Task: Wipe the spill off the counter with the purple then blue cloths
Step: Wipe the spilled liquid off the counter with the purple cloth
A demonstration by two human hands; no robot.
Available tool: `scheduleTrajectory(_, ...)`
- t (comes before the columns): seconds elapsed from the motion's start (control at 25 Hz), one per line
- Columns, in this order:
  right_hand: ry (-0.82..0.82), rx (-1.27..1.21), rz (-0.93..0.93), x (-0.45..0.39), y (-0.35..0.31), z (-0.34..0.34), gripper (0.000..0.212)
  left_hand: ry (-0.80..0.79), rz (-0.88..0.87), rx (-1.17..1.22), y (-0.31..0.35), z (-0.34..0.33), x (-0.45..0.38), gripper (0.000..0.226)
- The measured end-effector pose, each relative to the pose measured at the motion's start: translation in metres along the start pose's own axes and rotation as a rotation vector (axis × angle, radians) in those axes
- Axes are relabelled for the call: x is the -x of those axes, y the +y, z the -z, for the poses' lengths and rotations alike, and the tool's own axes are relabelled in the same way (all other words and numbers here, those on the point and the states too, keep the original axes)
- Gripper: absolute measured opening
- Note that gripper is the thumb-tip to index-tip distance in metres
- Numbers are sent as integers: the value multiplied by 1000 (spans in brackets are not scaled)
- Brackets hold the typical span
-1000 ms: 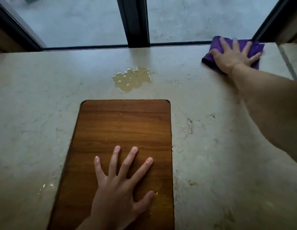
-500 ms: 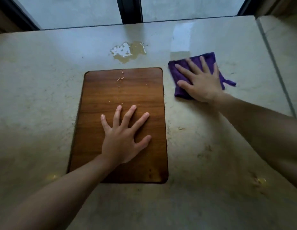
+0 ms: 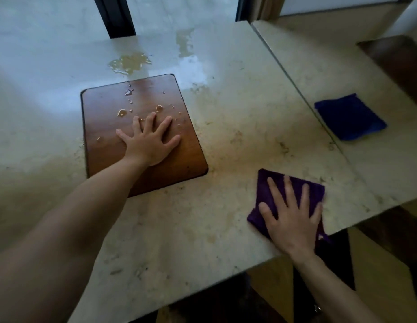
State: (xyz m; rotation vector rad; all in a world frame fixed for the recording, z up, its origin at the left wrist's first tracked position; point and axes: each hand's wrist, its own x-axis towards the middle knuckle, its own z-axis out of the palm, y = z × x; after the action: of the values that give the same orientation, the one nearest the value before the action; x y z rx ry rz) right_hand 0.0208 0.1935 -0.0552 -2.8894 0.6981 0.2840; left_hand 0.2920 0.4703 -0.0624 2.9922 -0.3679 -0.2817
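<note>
Two hands, both laid flat with fingers spread. Right hand (image 3: 292, 220): palm down on the purple cloth (image 3: 289, 197), pressing it to the worktop (image 3: 237, 141) close to the near edge; one corner of the cloth hangs just over that edge. Left hand (image 3: 149, 141): spread on the inset wooden panel (image 3: 105, 127), holding nothing.

Spill (image 3: 129, 62): a yellowish puddle, well apart from the right hand, lying forward and to the left of it, beyond the panel's far edge. It stretches roughly side to side. Droplets (image 3: 121, 112) lie scattered on the panel just ahead of the left fingertips. The left hand is the nearer of the two to the puddle, yet the cloth sits under the right, so the coming stroke likely runs diagonally forward-left, past or across the panel.

Blue cloth (image 3: 349, 116): folded, untouched, forward and right of the right hand, on the adjoining slab past the seam.
</note>
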Motion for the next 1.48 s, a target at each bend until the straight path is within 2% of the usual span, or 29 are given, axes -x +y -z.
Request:
scheduleTrajectory(0.12,12,-74,-162,48,-33,-17,67,-23,25,17,3,4,0,72)
scheduleTrajectory(0.32,11,-46,34,75,-114,-32,71,45,-61,-26,-4,3,-1,72)
scheduleTrajectory(0.52,61,-44,48,-53,-159,-14,70,19,-286,-138,-51,19,-7,77)
scheduleTrajectory(0.6,72,-61,39,-126,-180,-3,69,0,-275,-125,-61,18,-8,75)
scheduleTrajectory(0.68,163,-61,31,-195,-201,11,68,-34,-262,-127,-58,18,-7,74)
scheduleTrajectory(0.8,66,-18,65,-311,-239,35,69,-40,-254,-118,-54,22,-11,74)
scheduleTrajectory(1.04,0,-23,134,-502,-325,74,69,-72,-322,-163,-58,19,-15,81)
scheduleTrajectory(1.12,-20,-15,204,-537,-346,83,66,-37,-346,-176,-62,13,-17,81)
scheduleTrajectory(1.24,-44,32,429,-556,-368,84,60,-13,-351,-177,-66,11,-18,81)
scheduleTrajectory(1.32,-69,78,570,-547,-374,79,58,-3,-338,-169,-64,12,-16,80)
scheduleTrajectory(1.48,-58,121,734,-502,-356,74,55,-60,-305,-147,-57,20,-9,77)
